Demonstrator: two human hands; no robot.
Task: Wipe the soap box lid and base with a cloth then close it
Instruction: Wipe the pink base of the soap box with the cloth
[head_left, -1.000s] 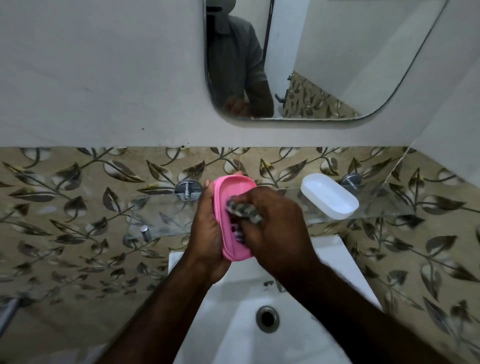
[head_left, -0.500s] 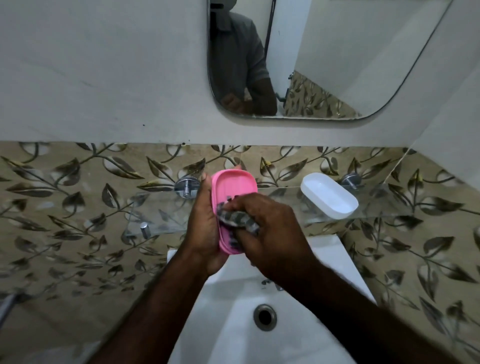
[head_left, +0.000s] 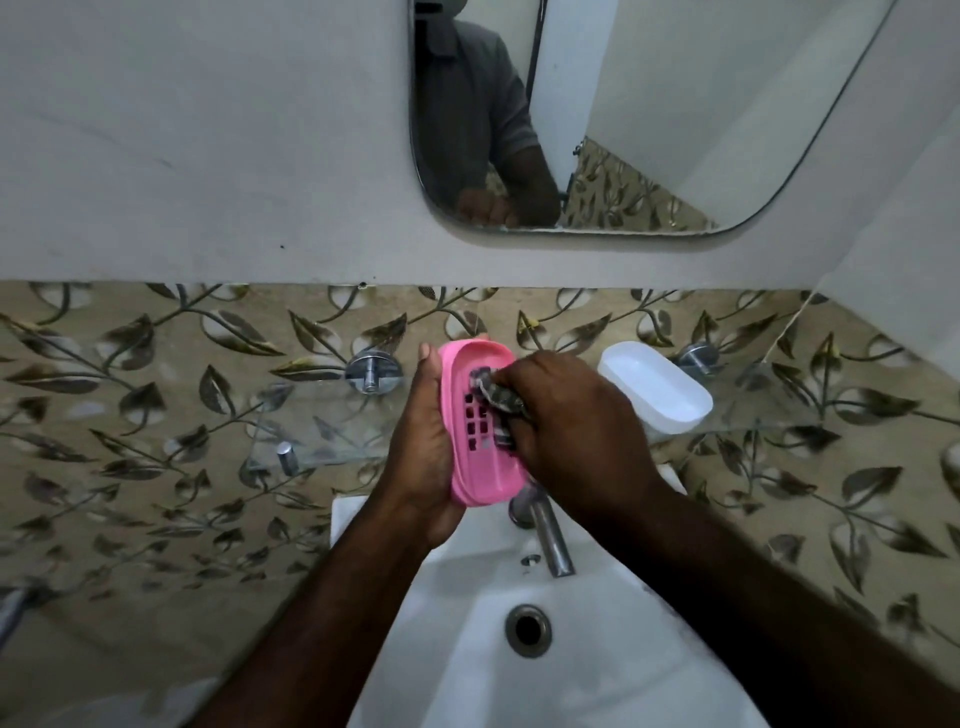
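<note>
Left hand (head_left: 421, 447) curls around the pink soap box base (head_left: 480, 423), holding it tilted on edge above the white sink (head_left: 597, 665). Right hand (head_left: 576, 421) is closed on 1 checked cloth (head_left: 496, 400), pressing it into the base's slotted inside and hiding part of it. 1 white lid (head_left: 654, 387) lies apart on the glass shelf (head_left: 322, 426). 1 tap (head_left: 545, 530) stands just below the base; 1 mirror (head_left: 675, 104) hangs above.

Pink slotted soap box base (head_left: 480, 415) tilted over the basin, dark cloth (head_left: 497, 397) inside; white lid (head_left: 655, 385) on glass shelf.
</note>
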